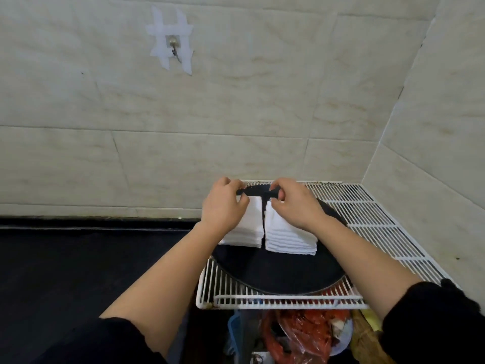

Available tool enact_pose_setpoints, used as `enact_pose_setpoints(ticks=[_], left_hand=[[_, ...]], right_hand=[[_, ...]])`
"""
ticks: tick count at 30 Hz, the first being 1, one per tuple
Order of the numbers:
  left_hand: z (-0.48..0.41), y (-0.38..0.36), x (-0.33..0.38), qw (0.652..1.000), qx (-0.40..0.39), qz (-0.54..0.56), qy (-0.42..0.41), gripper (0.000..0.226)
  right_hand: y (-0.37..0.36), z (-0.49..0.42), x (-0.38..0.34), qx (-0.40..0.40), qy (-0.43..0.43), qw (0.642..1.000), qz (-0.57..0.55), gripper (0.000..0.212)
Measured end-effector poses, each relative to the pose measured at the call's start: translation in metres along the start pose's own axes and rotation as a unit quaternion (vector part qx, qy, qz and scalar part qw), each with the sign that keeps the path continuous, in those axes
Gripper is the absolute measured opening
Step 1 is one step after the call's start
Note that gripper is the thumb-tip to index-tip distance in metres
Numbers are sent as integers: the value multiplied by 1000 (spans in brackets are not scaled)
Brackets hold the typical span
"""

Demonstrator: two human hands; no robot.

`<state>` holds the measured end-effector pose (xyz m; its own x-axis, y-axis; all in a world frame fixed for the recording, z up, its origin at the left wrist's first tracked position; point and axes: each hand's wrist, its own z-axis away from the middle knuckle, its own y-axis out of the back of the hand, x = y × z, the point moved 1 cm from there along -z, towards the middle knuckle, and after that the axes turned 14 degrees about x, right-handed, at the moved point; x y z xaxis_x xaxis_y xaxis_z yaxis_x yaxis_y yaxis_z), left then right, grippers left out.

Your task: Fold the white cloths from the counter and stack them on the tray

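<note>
Two stacks of folded white cloths stand side by side on a round black tray [275, 274], with a narrow gap between them. My left hand [223, 206] lies over the left cloth stack [252, 227], its fingers and thumb curled round the stack's far edge. My right hand [296, 203] covers the far part of the right cloth stack [286, 237], thumb and fingers pinching its far inner corner. Both hands hide the far ends of the stacks. No loose cloth shows on the dark counter [78, 258].
The tray sits on a white wire rack [367, 219] set in the corner of tiled walls. A metal hook [174, 48] is taped to the back wall. Below the rack's front edge lie red plastic bags [301, 334] and other clutter.
</note>
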<state>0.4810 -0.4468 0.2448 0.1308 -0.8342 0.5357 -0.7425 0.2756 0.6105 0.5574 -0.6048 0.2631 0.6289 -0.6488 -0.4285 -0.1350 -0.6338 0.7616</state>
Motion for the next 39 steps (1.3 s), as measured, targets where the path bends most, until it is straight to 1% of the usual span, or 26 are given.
enact_pose_setpoints(ticks=[3, 6, 9, 13, 18, 21, 27, 30, 32, 39], left_hand=[[3, 31, -33, 998, 19, -54, 14, 28], [16, 75, -83, 993, 40, -97, 60, 27], [33, 117, -131, 984, 47, -132, 109, 28], [63, 193, -203, 965, 57, -193, 168, 30], [121, 287, -300, 941, 44, -249, 227, 32], [155, 343, -352, 924, 46, -272, 265, 32], [211, 462, -440, 885, 91, -308, 338, 32], [228, 511, -480, 861, 112, -326, 374, 31], [235, 534, -501, 851, 119, -335, 387, 31], [246, 624, -610, 814, 134, -366, 430, 31]], right_hand=[[-25, -7, -43, -34, 34, 999, -3, 23], [-57, -5, -101, -60, 88, 994, -4, 25], [-91, 3, -153, -93, 117, 989, -16, 29], [-152, 31, -242, -159, 172, 972, -26, 27], [-223, 84, -356, -206, 221, 953, -25, 26], [-264, 115, -425, -244, 248, 937, -27, 26], [-330, 167, -571, -301, 313, 899, -57, 26], [-356, 183, -638, -316, 351, 878, -73, 28], [-371, 189, -671, -321, 369, 868, -80, 27], [-454, 205, -812, -345, 430, 829, -98, 27]])
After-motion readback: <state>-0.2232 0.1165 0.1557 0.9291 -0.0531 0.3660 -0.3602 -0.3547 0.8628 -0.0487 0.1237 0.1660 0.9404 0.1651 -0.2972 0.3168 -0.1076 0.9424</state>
